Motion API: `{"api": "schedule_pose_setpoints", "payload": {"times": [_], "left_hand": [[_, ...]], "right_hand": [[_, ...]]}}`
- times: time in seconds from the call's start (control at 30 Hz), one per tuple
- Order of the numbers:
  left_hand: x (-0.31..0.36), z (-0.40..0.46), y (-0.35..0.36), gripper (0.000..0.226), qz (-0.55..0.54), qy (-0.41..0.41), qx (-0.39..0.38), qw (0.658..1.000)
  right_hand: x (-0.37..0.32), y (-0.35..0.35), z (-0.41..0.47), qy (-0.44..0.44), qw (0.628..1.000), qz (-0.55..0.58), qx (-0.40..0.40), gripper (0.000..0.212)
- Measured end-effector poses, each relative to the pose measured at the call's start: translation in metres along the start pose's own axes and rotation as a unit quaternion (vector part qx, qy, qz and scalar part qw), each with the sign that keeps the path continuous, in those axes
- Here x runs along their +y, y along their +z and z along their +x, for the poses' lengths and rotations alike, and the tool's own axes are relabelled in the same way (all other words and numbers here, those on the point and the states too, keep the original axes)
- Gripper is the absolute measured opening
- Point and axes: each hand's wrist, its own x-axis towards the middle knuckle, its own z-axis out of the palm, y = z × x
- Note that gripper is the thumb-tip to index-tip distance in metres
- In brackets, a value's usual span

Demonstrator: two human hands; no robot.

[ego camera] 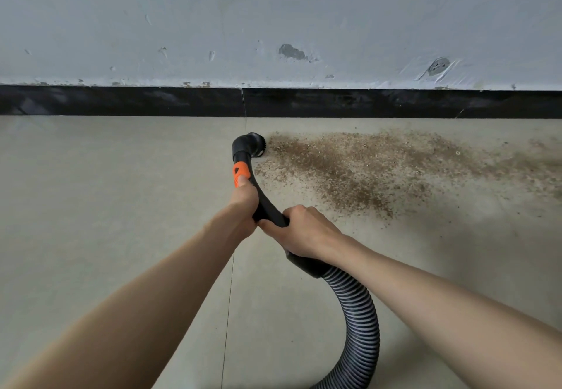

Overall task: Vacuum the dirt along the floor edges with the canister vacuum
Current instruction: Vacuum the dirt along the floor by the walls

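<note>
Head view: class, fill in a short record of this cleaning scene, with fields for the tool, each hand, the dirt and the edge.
tool: black brush nozzle on a curved handle, ribbed hose trailing behind
left hand: grips the handle below the orange collar
right hand: grips the handle farther back
dirt: brown patch right of the nozzle, on the floor
edge: black skirting under a grey wall

This looks like a bare indoor room, perhaps under renovation. A scuffed, patched grey wall [273, 18] meets a black baseboard [121, 101] above a pale tiled floor [106, 191], where brown sawdust-like dirt [349, 166] lies spread near the edge.
</note>
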Motion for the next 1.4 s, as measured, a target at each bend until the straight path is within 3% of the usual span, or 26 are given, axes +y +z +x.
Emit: {"api": "schedule_pose_setpoints", "payload": {"times": [0.53, 1.1, 1.27, 1.4], "left_hand": [[0.011, 0.027, 0.076, 0.054, 0.114, 0.083, 0.000, 0.990], [-0.022, -0.004, 0.213, 0.065, 0.218, 0.081, -0.120, 0.965], [-0.020, 0.002, 0.222, 0.064, 0.215, 0.078, -0.143, 0.963], [-0.015, 0.011, 0.209, 0.066, 0.213, 0.079, -0.119, 0.967]], "right_hand": [[0.056, -0.026, 0.035, 0.016, 0.993, 0.094, 0.073, 0.051], [0.160, -0.090, 0.004, 0.102, 0.975, 0.120, 0.160, 0.050], [0.166, -0.093, 0.010, 0.097, 0.975, 0.117, 0.162, 0.049], [0.155, -0.088, 0.016, 0.084, 0.978, 0.116, 0.154, 0.048]]}}
